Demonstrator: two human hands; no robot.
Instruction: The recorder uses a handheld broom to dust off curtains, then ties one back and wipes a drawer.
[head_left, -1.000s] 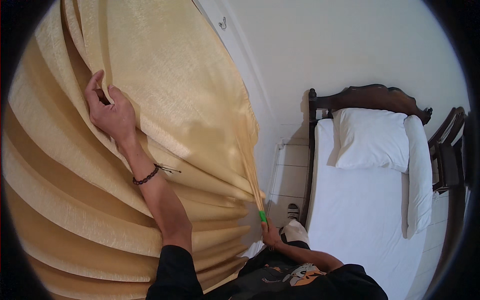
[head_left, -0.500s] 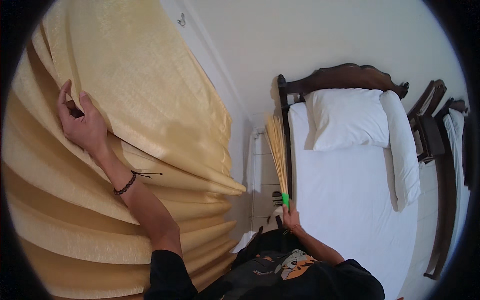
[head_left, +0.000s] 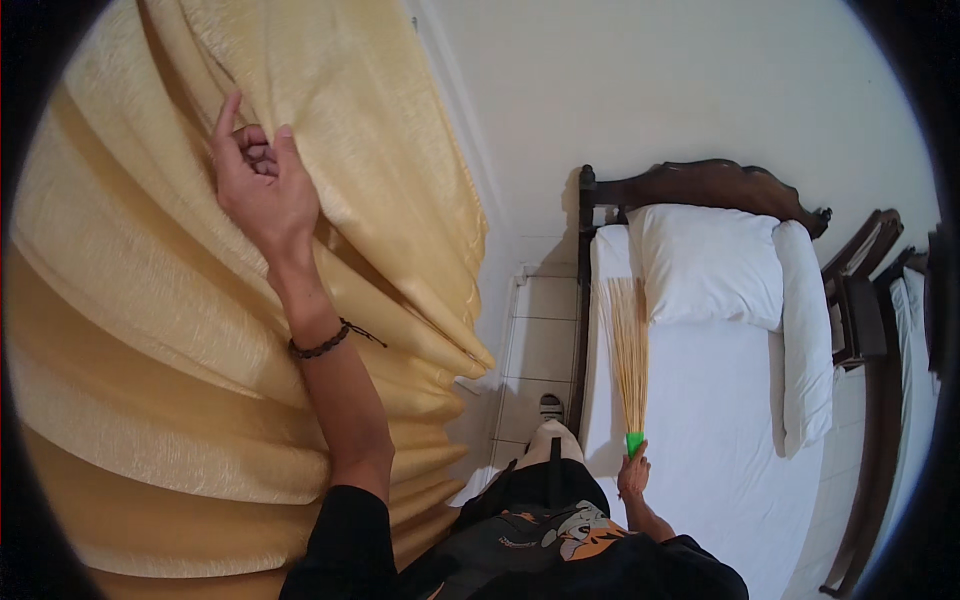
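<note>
On the left, a gold curtain [head_left: 150, 260] hangs in broad folds. My left hand [head_left: 265, 195] is raised against it, fingers curled around a fold of the cloth near its upper part, index finger pointing up. A dark braided bracelet [head_left: 320, 347] circles that wrist. Low and to the right, my right hand [head_left: 632, 475] grips the green-wrapped end of a stick broom [head_left: 628, 370]. Its thin yellow bristles point away from me, over the left side of the white-sheeted bed [head_left: 710, 400].
A white pillow [head_left: 708, 262] and a white bolster [head_left: 803, 340] lie on the bed below its dark wooden headboard [head_left: 710, 185]. A tiled floor strip [head_left: 540, 340] runs between curtain and bed, with my sandalled foot [head_left: 551, 407] on it. Dark wooden furniture [head_left: 860, 310] stands farther right.
My left hand has moved right and upward in view, with the curtain folds shifting around it. The broom in my right hand has swung from beside the bed frame to over the mattress.
</note>
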